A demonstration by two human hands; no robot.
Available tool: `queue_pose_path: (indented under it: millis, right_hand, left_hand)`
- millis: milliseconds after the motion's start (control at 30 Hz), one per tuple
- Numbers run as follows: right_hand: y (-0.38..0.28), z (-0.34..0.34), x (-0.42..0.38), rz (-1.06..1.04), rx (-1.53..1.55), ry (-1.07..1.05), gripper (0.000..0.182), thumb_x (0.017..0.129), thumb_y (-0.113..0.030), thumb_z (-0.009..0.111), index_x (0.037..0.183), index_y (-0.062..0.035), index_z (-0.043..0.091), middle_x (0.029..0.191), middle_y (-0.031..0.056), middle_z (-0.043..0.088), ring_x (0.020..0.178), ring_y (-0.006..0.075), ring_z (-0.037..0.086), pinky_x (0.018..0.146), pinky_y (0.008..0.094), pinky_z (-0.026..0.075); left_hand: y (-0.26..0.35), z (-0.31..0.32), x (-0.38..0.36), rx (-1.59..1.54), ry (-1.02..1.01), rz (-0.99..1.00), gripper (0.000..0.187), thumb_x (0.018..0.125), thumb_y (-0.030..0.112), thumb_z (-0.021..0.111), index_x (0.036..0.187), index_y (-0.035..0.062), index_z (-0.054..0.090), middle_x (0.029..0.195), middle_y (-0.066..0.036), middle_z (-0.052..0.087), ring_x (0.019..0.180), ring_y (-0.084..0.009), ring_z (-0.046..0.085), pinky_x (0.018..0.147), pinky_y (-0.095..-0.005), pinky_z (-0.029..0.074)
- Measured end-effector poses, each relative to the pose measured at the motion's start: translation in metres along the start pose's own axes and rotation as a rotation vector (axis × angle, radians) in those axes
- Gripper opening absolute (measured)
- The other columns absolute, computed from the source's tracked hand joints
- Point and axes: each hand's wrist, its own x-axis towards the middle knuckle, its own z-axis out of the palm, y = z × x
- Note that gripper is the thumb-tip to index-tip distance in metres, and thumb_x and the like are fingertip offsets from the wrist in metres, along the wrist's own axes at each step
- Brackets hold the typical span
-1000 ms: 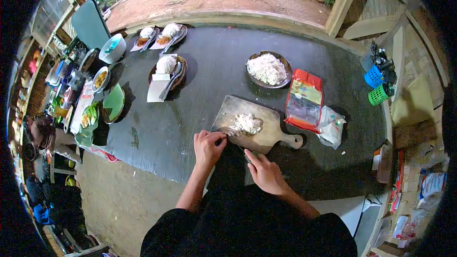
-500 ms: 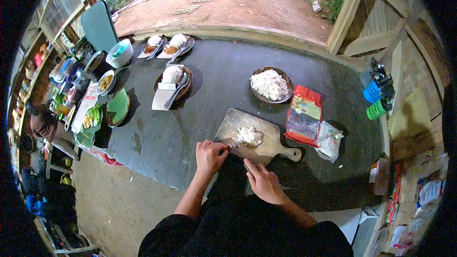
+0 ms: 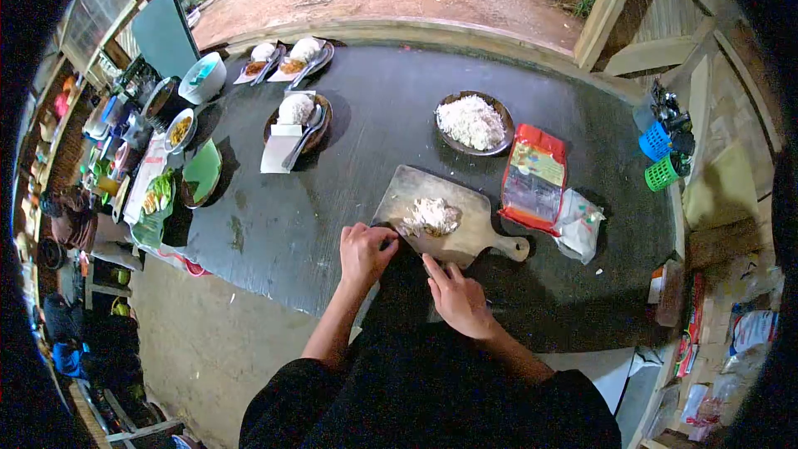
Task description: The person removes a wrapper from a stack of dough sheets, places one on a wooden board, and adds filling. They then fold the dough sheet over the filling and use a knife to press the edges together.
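Note:
My left hand (image 3: pixel 364 256) is at the near left corner of the wooden chopping board (image 3: pixel 486 208), thumb and forefinger pinched together. Whatever lies between those fingertips is too small to name. Just right of it, my right hand (image 3: pixel 457 298) is curled at the board's near edge, its forefinger stretched forward. A thin item seems to lie under that finger, mostly hidden by the hand. On the board rests a small heap of pale, chopped or shredded food (image 3: pixel 432 216). Behind the board stands a brown bowl (image 3: pixel 507 144) piled with white, shredded-looking food (image 3: pixel 471 120).
Right of the board lie a red plastic pack (image 3: pixel 534 179) and a white crumpled bag (image 3: pixel 579 226). Plates with rice, including a near one (image 3: pixel 320 137), stand at the back left. A green leaf-lined plate (image 3: pixel 202 173) is left. Utensil baskets (image 3: pixel 661 173) stand far right.
The view has tilted slightly, shifting the whole scene a little. Both hands stay at the board's near edge, and the right forefinger looks straighter. The heap on the board looks unchanged.

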Motion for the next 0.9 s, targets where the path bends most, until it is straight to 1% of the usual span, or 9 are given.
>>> queue_pose_path:
  millis: [100, 167, 267, 300, 333, 400, 533, 700, 900]
  right_hand:
    - [0.002, 0.004, 0.002, -0.005, -0.002, 0.035, 0.052, 0.100, -0.020, 0.060, 0.150, -0.0168, 0.049, 0.098, 0.0217, 0.063, 0.069, 0.0420, 0.067, 0.059, 0.0504, 0.056]
    - [0.002, 0.005, 0.002, -0.005, 0.032, 0.063, 0.051, 0.099, -0.021, 0.062, 0.149, -0.0163, 0.051, 0.096, 0.0191, 0.063, 0.069, 0.0412, 0.066, 0.059, 0.0503, 0.056]
    - [0.005, -0.003, 0.000, -0.035, 0.118, 0.099, 0.052, 0.098, -0.021, 0.064, 0.148, -0.0163, 0.052, 0.095, 0.0185, 0.063, 0.070, 0.0404, 0.066, 0.059, 0.0501, 0.055]
    - [0.006, -0.004, -0.002, -0.024, 0.096, 0.090, 0.052, 0.098, -0.021, 0.062, 0.148, -0.0179, 0.051, 0.099, 0.0236, 0.064, 0.070, 0.0422, 0.067, 0.059, 0.0525, 0.056]
    - [0.007, -0.007, -0.005, -0.010, 0.101, 0.076, 0.052, 0.098, -0.021, 0.062, 0.148, -0.0179, 0.051, 0.099, 0.0236, 0.064, 0.070, 0.0422, 0.067, 0.059, 0.0525, 0.056]
    - [0.007, -0.012, -0.010, -0.015, 0.131, 0.058, 0.053, 0.097, -0.019, 0.063, 0.148, -0.0181, 0.051, 0.097, 0.0226, 0.064, 0.069, 0.0426, 0.066, 0.059, 0.0525, 0.055]
    - [0.013, -0.007, -0.019, -0.051, 0.152, 0.096, 0.055, 0.096, -0.019, 0.063, 0.150, -0.0186, 0.050, 0.099, 0.0216, 0.064, 0.068, 0.0429, 0.066, 0.059, 0.0515, 0.056]
    - [0.009, -0.009, -0.020, -0.013, 0.153, 0.008, 0.055, 0.099, -0.020, 0.061, 0.152, -0.0187, 0.047, 0.101, 0.0224, 0.063, 0.069, 0.0432, 0.066, 0.059, 0.0523, 0.056]
    - [0.007, -0.006, -0.012, 0.016, 0.098, -0.051, 0.053, 0.101, -0.019, 0.057, 0.153, -0.0177, 0.045, 0.101, 0.0250, 0.063, 0.069, 0.0438, 0.067, 0.059, 0.0521, 0.057]
  left_hand:
    - [0.002, 0.001, 0.001, -0.007, -0.007, -0.006, 0.011, 0.074, 0.022, 0.082, 0.083, 0.0170, 0.079, 0.083, 0.001, 0.076, 0.079, -0.0200, 0.063, 0.077, -0.0366, 0.044]
    - [0.002, 0.003, -0.001, -0.008, -0.045, -0.012, 0.014, 0.073, 0.019, 0.084, 0.087, 0.0177, 0.079, 0.093, 0.001, 0.078, 0.085, -0.0213, 0.065, 0.082, -0.0377, 0.045]
    - [0.003, 0.007, -0.006, 0.020, -0.043, -0.052, 0.015, 0.073, 0.019, 0.083, 0.086, 0.0174, 0.079, 0.094, 0.002, 0.078, 0.086, -0.0213, 0.065, 0.081, -0.0378, 0.045]
    - [0.002, 0.006, -0.005, 0.033, -0.018, 0.007, 0.012, 0.075, 0.022, 0.082, 0.085, 0.0173, 0.078, 0.089, 0.003, 0.076, 0.082, -0.0193, 0.062, 0.081, -0.0359, 0.045]
    - [0.005, 0.003, -0.004, 0.029, -0.035, -0.003, 0.012, 0.075, 0.022, 0.082, 0.085, 0.0173, 0.078, 0.089, 0.003, 0.076, 0.082, -0.0193, 0.062, 0.081, -0.0359, 0.045]
    - [0.010, 0.000, -0.002, 0.044, 0.036, 0.040, 0.012, 0.075, 0.021, 0.082, 0.085, 0.0169, 0.078, 0.091, 0.003, 0.076, 0.086, -0.0208, 0.062, 0.082, -0.0366, 0.045]
    - [0.004, 0.005, -0.006, -0.039, 0.018, 0.016, 0.014, 0.074, 0.018, 0.082, 0.087, 0.0140, 0.079, 0.097, 0.002, 0.078, 0.090, -0.0225, 0.062, 0.084, -0.0382, 0.046]
    - [0.003, 0.005, -0.006, -0.054, -0.001, -0.003, 0.015, 0.075, 0.017, 0.081, 0.089, 0.0111, 0.079, 0.097, -0.001, 0.078, 0.085, -0.0231, 0.064, 0.084, -0.0376, 0.047]
    - [0.004, 0.003, -0.003, -0.021, -0.035, 0.006, 0.013, 0.077, 0.017, 0.082, 0.088, 0.0124, 0.078, 0.093, 0.001, 0.078, 0.080, -0.0212, 0.065, 0.082, -0.0365, 0.047]
